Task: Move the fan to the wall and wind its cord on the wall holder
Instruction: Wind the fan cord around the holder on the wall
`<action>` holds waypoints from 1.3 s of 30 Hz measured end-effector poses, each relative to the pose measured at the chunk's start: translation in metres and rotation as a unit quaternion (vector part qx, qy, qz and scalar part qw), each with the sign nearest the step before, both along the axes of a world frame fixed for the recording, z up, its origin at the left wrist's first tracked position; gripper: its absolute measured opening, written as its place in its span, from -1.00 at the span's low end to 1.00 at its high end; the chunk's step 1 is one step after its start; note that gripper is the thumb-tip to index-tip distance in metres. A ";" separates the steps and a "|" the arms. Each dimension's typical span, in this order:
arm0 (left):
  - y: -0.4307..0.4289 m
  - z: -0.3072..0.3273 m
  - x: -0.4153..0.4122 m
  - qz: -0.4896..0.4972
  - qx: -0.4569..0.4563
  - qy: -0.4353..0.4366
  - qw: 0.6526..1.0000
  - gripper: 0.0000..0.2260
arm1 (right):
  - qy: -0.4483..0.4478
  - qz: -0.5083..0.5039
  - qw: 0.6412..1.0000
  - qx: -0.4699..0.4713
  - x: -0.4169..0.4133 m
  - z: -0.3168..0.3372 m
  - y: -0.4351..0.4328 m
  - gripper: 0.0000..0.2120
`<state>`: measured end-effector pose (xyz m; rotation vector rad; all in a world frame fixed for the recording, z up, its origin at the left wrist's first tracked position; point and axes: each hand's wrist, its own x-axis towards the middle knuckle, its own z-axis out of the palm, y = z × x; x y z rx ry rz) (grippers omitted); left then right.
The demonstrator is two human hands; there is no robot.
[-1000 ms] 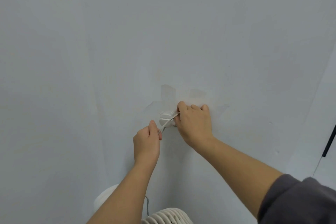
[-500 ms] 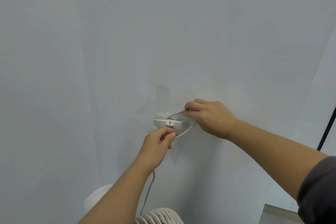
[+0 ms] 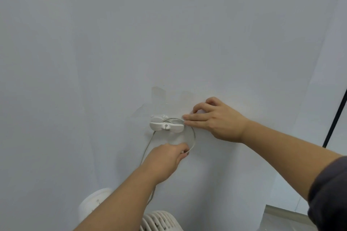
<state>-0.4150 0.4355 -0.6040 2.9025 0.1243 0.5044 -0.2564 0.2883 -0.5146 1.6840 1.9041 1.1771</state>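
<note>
A white cord holder (image 3: 166, 125) is stuck on the pale wall at mid-height. The thin grey cord (image 3: 193, 138) loops around its right side and hangs down from its left end toward the white fan (image 3: 159, 220), whose ribbed grille shows at the bottom edge. My left hand (image 3: 165, 159) is below the holder, pinching the cord at the bottom of the loop. My right hand (image 3: 216, 118) rests against the wall just right of the holder, fingertips pressing the cord at the holder's right end.
A round white part of the fan (image 3: 93, 204) sits low on the left, partly behind my left forearm. A black pole (image 3: 336, 116) leans at the right edge. A strip of floor edge (image 3: 285, 214) shows at the bottom right.
My left hand dropped down and right, pulling the cord into a loop under the holder. My right hand shifted a little right and flattened its fingers at the holder's right end.
</note>
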 end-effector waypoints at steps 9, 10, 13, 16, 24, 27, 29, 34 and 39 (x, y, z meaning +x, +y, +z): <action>0.003 -0.010 0.015 0.063 0.126 0.088 0.986 -0.66 | 0.063 -0.007 0.995 0.075 -0.016 -0.021 0.016 -0.58; 0.002 -0.010 0.016 0.068 0.135 0.087 0.985 -0.64 | 0.075 -0.007 0.993 0.088 -0.018 -0.022 0.018 -0.57; 0.001 -0.010 0.019 0.085 0.158 0.093 0.979 -0.63 | 0.073 0.005 0.992 0.103 -0.020 -0.026 0.023 -0.57; 0.004 -0.009 0.021 0.108 0.174 0.118 0.972 -0.64 | 0.056 0.007 0.992 0.117 -0.019 -0.027 0.028 -0.62; 0.000 -0.007 0.023 0.123 0.219 0.141 0.957 -0.70 | 0.034 -0.019 0.994 0.106 -0.025 -0.020 0.034 -0.66; -0.005 -0.005 0.024 0.090 0.230 0.133 0.960 -0.67 | 0.034 -0.042 0.994 0.096 -0.030 -0.016 0.037 -0.81; -0.007 -0.005 0.025 0.074 0.229 0.128 0.962 -0.67 | 0.045 -0.054 0.993 0.098 -0.033 -0.015 0.042 -0.80; -0.004 -0.005 0.023 0.069 0.230 0.130 0.962 -0.70 | 0.050 -0.075 0.992 0.093 -0.034 -0.019 0.044 -0.75; -0.004 -0.006 0.025 0.066 0.224 0.136 0.963 -0.70 | 0.038 -0.085 0.989 0.119 -0.040 -0.026 0.053 -0.81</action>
